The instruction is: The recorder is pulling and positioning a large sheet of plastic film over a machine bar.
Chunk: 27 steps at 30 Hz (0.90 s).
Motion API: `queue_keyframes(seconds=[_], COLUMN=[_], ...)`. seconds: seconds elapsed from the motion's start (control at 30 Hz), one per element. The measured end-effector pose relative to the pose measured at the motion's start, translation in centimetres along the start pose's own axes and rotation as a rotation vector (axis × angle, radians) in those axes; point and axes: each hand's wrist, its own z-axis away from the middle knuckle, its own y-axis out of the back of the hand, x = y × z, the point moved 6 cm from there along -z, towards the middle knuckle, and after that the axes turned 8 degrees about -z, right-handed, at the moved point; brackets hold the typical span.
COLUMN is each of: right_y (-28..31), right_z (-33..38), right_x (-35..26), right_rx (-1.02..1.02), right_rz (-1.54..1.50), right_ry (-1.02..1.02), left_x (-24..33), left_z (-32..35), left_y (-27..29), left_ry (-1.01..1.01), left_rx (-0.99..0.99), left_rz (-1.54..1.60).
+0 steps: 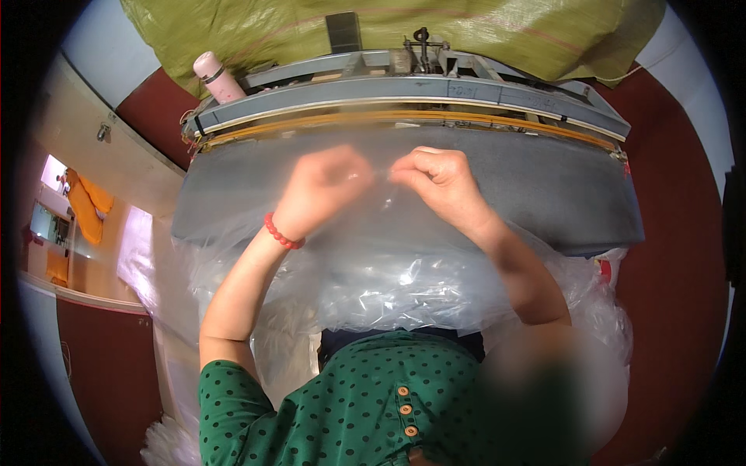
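Observation:
Thin clear plastic film (404, 291) is raised in a hazy layer over a dark grey padded surface (559, 179), and its crumpled lower part hangs over the front edge. Near the middle, my left hand (322, 186), with a red bead bracelet (284, 231) at its wrist, looks blurred, its fingers drawn together on the film. Just to its right, my right hand (444, 180) pinches the film between thumb and forefinger. The fingertips of both hands come close together, with a small gap between them. The film's exact edge is hard to make out.
A long grey metal frame (373, 98) with an orange strip (435, 116) runs behind the padded surface. On its left end stands a pink bottle (219, 78). Green sheeting (497, 35) covers the back. A cabinet door (124, 132) stands at left.

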Motion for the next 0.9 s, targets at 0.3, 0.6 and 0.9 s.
queue_keyframes(seconds=[0.3, 0.6, 0.9], right_y=[-5.6, 26.3, 49.7], right_z=[-1.7, 11.1, 34.4], right_x=[4.5, 21.2, 17.8], right_rx=[0.046, 0.948, 1.086], right_rz=[-0.703, -0.306, 1.068], right_ry=[-0.398, -0.414, -0.592], left_x=[1.4, -18.1, -25.9], left_z=[0.7, 10.8, 12.7], left_y=[0.6, 19.3, 26.8], left_ry=[-0.428, 0.437, 0.736], left_rx=[0.489, 0.693, 0.292], left_rz=[-0.964, -1.281, -1.215])
